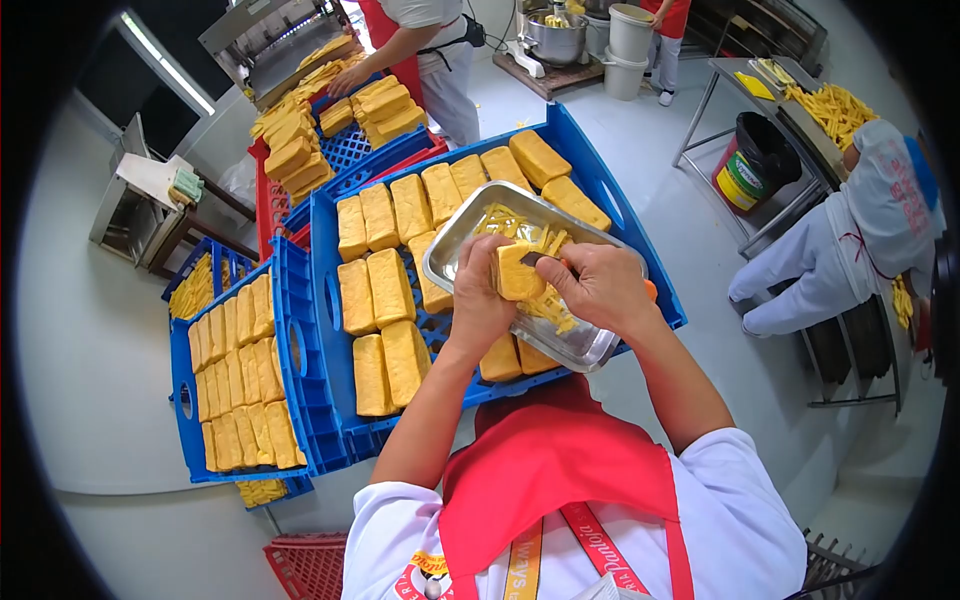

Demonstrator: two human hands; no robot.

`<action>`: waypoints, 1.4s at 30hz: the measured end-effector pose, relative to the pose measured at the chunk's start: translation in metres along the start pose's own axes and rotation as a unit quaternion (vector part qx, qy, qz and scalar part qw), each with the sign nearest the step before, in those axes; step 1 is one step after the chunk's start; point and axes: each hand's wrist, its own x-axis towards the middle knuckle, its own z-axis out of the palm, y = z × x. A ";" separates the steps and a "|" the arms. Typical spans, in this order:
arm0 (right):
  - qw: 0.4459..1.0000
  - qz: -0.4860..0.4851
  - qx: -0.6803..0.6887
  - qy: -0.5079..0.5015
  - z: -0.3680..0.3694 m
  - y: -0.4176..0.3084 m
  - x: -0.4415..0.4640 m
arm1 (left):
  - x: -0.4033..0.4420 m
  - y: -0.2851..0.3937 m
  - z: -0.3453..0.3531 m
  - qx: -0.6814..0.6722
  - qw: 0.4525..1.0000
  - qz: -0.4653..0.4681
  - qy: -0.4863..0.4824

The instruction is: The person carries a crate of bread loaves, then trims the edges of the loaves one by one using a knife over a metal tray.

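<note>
Left hand (482, 290) grips a loaf (520, 273) — right hand (598, 285), a knife (531, 258) — above blue crate (326, 300), grey floor (640, 150).

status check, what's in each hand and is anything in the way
Left hand gripping yellow block. Right hand on knife, blade at block. Metal tray below, yellow strips inside. No obstruction visible at the blade.

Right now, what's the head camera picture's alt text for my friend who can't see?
The left hand holds a yellow block and the right hand a dark blade against it, over a metal tray of yellow strips above a blue crate of more blocks.
</note>
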 end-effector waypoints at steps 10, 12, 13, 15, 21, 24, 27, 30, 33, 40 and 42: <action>0.992 0.034 0.024 -0.123 -0.005 -0.001 -0.006 | 0.007 -0.003 -0.019 0.021 0.995 -0.085 0.054; 0.994 0.039 -0.032 -0.102 -0.011 0.004 -0.006 | 0.007 0.009 -0.046 -0.013 0.979 -0.179 0.094; 0.993 0.034 -0.026 -0.108 -0.013 0.006 -0.007 | 0.006 0.018 -0.062 0.004 0.971 -0.209 0.111; 0.987 0.079 -0.086 -0.106 -0.018 0.009 -0.009 | -0.010 0.022 -0.087 0.132 0.947 -0.265 0.127; 0.984 0.090 -0.068 -0.141 -0.004 0.019 -0.009 | -0.076 0.011 -0.077 0.380 0.868 -0.309 -0.085; 0.981 0.092 -0.061 -0.156 0.000 0.014 -0.007 | -0.068 -0.009 -0.073 0.439 0.845 -0.275 -0.130; 0.977 0.099 -0.064 -0.179 0.001 0.011 -0.007 | -0.041 -0.046 -0.078 0.384 0.899 -0.205 -0.050; 0.970 0.095 -0.064 -0.212 0.003 0.011 -0.011 | -0.016 -0.063 -0.075 0.379 0.879 -0.252 -0.139; 0.965 0.088 -0.045 -0.244 0.002 0.007 -0.021 | -0.011 -0.089 -0.063 0.369 0.886 -0.245 -0.136; 0.963 0.017 -0.067 -0.262 0.021 -0.008 -0.037 | 0.014 -0.110 -0.080 0.301 0.877 -0.332 -0.173; 0.967 0.001 -0.071 -0.244 0.023 -0.010 -0.037 | 0.014 -0.101 -0.077 0.326 0.871 -0.300 -0.210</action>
